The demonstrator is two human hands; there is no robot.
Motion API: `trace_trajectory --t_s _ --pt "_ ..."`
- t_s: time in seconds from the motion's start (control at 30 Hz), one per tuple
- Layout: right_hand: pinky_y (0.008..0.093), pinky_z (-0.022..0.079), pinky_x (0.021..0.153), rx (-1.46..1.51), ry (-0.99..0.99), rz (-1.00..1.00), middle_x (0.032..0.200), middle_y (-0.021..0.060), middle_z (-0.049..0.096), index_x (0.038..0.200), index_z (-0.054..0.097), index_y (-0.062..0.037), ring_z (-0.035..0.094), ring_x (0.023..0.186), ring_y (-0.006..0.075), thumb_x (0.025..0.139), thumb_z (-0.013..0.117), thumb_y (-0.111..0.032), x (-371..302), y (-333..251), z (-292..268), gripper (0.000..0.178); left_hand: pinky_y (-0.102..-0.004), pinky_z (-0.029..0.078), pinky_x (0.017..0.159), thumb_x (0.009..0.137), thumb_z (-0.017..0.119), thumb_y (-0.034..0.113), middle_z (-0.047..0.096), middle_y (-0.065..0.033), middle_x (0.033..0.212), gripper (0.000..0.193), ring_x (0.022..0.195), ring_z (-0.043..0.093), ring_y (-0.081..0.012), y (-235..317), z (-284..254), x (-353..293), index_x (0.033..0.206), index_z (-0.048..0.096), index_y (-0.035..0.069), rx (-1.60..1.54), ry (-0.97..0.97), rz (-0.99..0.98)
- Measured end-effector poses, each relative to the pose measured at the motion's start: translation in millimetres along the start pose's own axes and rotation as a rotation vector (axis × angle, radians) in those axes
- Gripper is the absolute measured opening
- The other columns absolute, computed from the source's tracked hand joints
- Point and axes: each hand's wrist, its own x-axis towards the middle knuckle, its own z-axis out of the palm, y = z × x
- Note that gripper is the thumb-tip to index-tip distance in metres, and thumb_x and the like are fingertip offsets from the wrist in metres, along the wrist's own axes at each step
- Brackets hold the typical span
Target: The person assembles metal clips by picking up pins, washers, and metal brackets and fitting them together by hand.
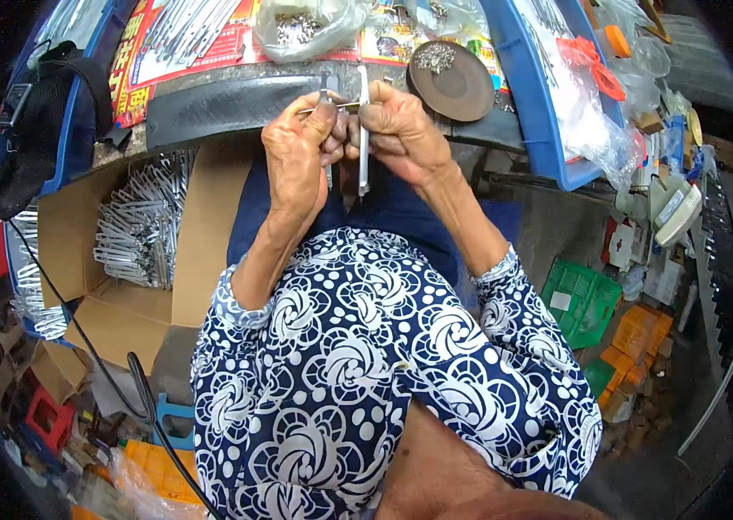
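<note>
Close together over the near edge of the bench (236, 108), my two hands each pinch a slim metal piece. My left hand (295, 160) is closed on a narrow grey metal strip (324, 84), partly hidden by the fingers. In my right hand (410, 134) is a long pale metal strip (364, 165), held upright between thumb and fingers. A thin brass-coloured rod (346, 106) spans the gap between the strips; how it joins them is hidden. Beyond the hands lies a clear plastic bag (332, 26) of small metal parts. A round brown dish (469, 91) holds more small parts.
Blue trays (548, 143) flank the bench, the right one with metal strips and plastic. An open cardboard box (67, 247) full of metal strips (136, 230) stands below left. A black cable (89, 351) runs down the left side. A green crate (580, 299) sits at right.
</note>
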Motion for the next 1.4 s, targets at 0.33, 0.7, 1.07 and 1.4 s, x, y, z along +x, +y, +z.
trace_trajectory --t_s 0.33,0.7,1.07,1.4 --pt "0.0182 0.046 0.049 -0.438 0.240 -0.156 0.070 0.0035 0.055 0.085 0.052 0.0017 0.055 0.057 0.0086 0.080 0.058 -0.013 -12.0 -1.9 11.7 0.016 -0.0168 0.027 0.041 0.083 0.053 0.011 0.049 -0.0026 0.064 0.014 0.048 0.037 -0.0056 2.8 -5.1 2.7 0.087 0.053 -0.002 -0.048 -0.045 -0.093" --pt "0.0178 0.041 0.040 -0.626 0.193 -0.142 0.060 0.0018 0.052 0.080 0.050 0.0022 0.055 0.049 0.0081 0.081 0.055 -0.011 -16.5 -10.4 9.4 0.015 -0.0168 0.028 0.042 0.083 0.054 0.013 0.049 -0.0034 0.065 0.015 0.051 0.038 -0.0064 3.9 -1.7 3.7 0.085 0.052 -0.001 -0.079 -0.086 -0.143" --pt "0.0148 0.039 0.048 -0.704 0.223 -0.383 0.073 0.0009 0.057 0.099 0.054 0.0049 0.049 0.060 0.0029 0.082 0.055 -0.012 -13.6 -6.2 21.2 0.024 -0.0175 0.030 0.042 0.085 0.051 0.017 0.045 -0.0034 0.064 0.020 0.050 0.038 -0.0074 3.6 7.1 -2.1 0.088 0.051 -0.003 -0.177 -0.056 -0.136" --pt "0.0188 0.045 0.051 -0.685 0.169 -0.193 0.071 0.0024 0.057 0.090 0.057 0.0039 0.052 0.062 0.0052 0.082 0.054 -0.012 -16.2 -9.2 18.6 0.018 -0.0172 0.036 0.044 0.084 0.052 0.017 0.045 -0.0025 0.065 0.020 0.050 0.038 -0.0065 5.4 3.9 -7.6 0.089 0.051 -0.002 -0.076 -0.065 -0.118"
